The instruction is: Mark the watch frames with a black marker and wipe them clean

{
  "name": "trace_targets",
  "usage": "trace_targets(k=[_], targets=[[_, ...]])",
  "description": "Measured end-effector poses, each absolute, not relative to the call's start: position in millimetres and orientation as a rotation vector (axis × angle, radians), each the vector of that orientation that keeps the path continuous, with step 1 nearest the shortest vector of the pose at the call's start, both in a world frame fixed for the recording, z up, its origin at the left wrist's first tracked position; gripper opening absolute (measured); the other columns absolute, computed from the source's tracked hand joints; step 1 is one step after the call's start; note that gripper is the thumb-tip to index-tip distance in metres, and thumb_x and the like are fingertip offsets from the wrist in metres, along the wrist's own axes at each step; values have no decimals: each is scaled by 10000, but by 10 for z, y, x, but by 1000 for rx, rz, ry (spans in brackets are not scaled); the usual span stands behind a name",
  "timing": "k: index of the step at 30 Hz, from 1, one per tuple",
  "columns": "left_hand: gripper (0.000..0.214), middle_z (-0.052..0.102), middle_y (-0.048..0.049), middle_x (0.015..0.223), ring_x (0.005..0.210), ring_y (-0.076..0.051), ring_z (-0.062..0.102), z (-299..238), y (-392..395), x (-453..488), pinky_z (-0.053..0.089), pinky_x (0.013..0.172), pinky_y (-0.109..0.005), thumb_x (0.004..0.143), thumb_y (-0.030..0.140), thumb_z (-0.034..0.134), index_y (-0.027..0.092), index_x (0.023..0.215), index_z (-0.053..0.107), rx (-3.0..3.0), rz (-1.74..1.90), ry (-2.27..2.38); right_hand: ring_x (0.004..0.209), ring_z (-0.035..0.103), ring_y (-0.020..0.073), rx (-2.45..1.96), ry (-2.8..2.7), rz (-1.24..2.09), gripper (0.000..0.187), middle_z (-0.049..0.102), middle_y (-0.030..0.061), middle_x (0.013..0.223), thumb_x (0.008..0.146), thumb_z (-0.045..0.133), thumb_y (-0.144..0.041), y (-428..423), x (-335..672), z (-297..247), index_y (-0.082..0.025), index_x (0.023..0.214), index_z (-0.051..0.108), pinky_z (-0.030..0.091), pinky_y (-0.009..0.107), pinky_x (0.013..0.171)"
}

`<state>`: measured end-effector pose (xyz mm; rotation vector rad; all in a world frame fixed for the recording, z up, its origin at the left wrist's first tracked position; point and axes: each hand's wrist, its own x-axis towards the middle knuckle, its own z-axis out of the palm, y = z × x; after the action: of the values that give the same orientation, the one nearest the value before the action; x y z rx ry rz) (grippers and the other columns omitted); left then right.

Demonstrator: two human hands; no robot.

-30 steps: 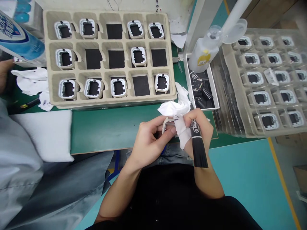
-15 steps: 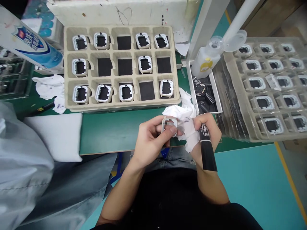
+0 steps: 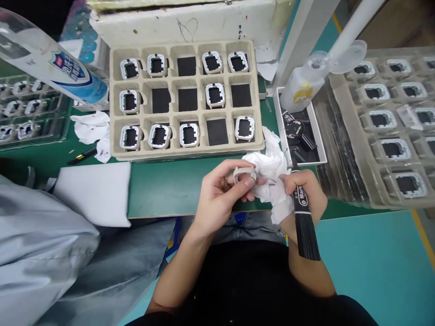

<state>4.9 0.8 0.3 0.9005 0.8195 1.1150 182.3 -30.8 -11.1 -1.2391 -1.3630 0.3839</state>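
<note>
My left hand is closed round a small white square frame, held on edge just above the green table's near edge. My right hand grips a black marker and a crumpled white cloth, which is pressed against the frame. Just beyond my hands lies a beige pulp tray with rows of pockets, several holding white frames and several showing only black pads.
A clear plastic tray of similar frames sits at the right. A squeeze bottle stands over a small white box of black parts. White foam pad, crumpled wipes and a blue-labelled bottle lie left. Another person's grey sleeve fills the lower left.
The view has shifted, so everything sits further right and lower in the frame. My left hand has turned the frame from flat to on edge while the cloth stays against it.
</note>
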Motion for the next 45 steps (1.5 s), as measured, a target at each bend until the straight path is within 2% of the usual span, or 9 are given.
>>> trace_targets(k=[9, 16, 22, 27, 34, 39, 45], targets=[[252, 843, -37, 932, 651, -128, 724, 19, 16, 84, 577, 611, -243, 967, 302, 904, 226, 1170, 775, 865, 1187, 836, 591, 458, 167, -1215, -1402, 388, 244, 524, -46, 710, 965, 687, -147, -268, 1764, -20, -278, 838, 526, 354, 348, 552], [252, 836, -46, 920, 659, -140, 702, 32, 51, 50, 563, 621, -262, 941, 297, 909, 222, 1124, 753, 807, 1202, 819, 593, 464, 170, -1227, -1397, 384, 226, 539, -40, 718, 965, 679, -159, -275, 1767, -24, -277, 835, 537, 344, 359, 566], [199, 804, -27, 831, 671, -127, 665, 29, 80, 4, 508, 610, -222, 944, 225, 890, 228, 1106, 774, 720, 1230, 718, 624, 505, 186, -1240, -1403, 360, 230, 553, -36, 728, 956, 685, -140, -280, 1774, -27, -282, 841, 545, 392, 358, 576], [183, 823, -46, 837, 618, -107, 637, 63, 95, -6, 484, 575, -194, 944, 197, 877, 218, 1097, 780, 659, 1229, 680, 639, 519, 170, -1262, -1421, 326, 238, 558, -45, 743, 948, 680, -120, -278, 1768, -18, -277, 842, 536, 413, 339, 593], [173, 846, -37, 861, 523, -88, 655, 53, -52, 131, 469, 492, -178, 979, 238, 871, 206, 1080, 735, 753, 1359, 891, 652, 522, 158, -1282, -1432, 286, 237, 554, -58, 746, 927, 685, -127, -281, 1782, -21, -273, 833, 523, 413, 318, 609], [174, 833, -23, 794, 443, -64, 584, 70, -134, 234, 429, 421, -159, 964, 215, 860, 191, 944, 689, 791, 1373, 1042, 653, 538, 171, -1293, -1429, 294, 244, 564, -49, 745, 941, 681, -123, -292, 1781, -10, -276, 832, 526, 429, 337, 626], [170, 823, -20, 769, 445, -60, 556, 93, -109, 246, 448, 426, -157, 946, 185, 832, 192, 892, 671, 830, 1363, 1087, 652, 529, 177, -1309, -1416, 294, 253, 558, -41, 744, 962, 680, -128, -294, 1766, -3, -278, 833, 523, 430, 352, 637]])
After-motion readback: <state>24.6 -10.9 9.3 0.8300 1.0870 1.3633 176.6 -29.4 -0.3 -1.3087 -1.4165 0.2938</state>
